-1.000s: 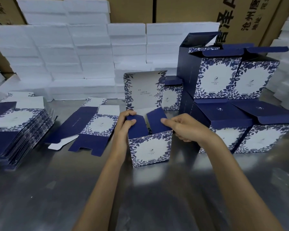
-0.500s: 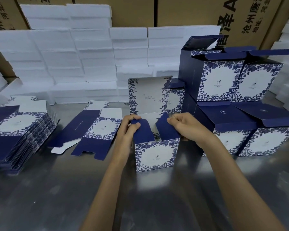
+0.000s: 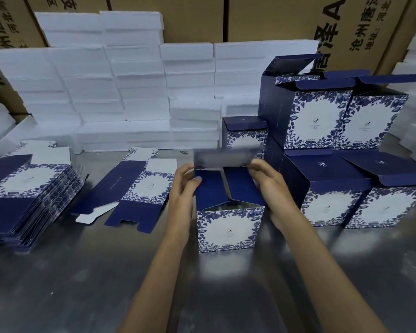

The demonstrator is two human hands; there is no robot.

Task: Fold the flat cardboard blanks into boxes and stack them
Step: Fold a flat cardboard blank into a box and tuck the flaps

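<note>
Two bare forearms reach out over the steel bench (image 3: 58, 292) to a blue-and-white box (image 3: 228, 228) standing upright between them. The left hand (image 3: 181, 188) cups the box's left top edge, its fingers (image 3: 193, 182) pressed on the left navy flap (image 3: 209, 188). The right hand (image 3: 269, 183) mirrors it on the other side, beside the right navy flap (image 3: 241, 188). Both flaps are folded inward over the opening. Just beyond the fingertips of both hands the lid (image 3: 226, 156) is a blur, pinched at its two ends, tilted toward the person.

Left of the left hand's fingers, one flat blank (image 3: 135, 186) lies open on the bench, and farther left sits a thick pile of blanks (image 3: 27, 195). Right of the right hand's fingers stand the finished boxes (image 3: 341, 164), two on the bench and two more stacked on top, lids loose. Past the lid, a smaller-looking box (image 3: 244, 133) stands alone.

Behind everything rise white foam blocks (image 3: 120, 92) in rows, and behind those brown cartons (image 3: 274, 18) printed with black characters.
</note>
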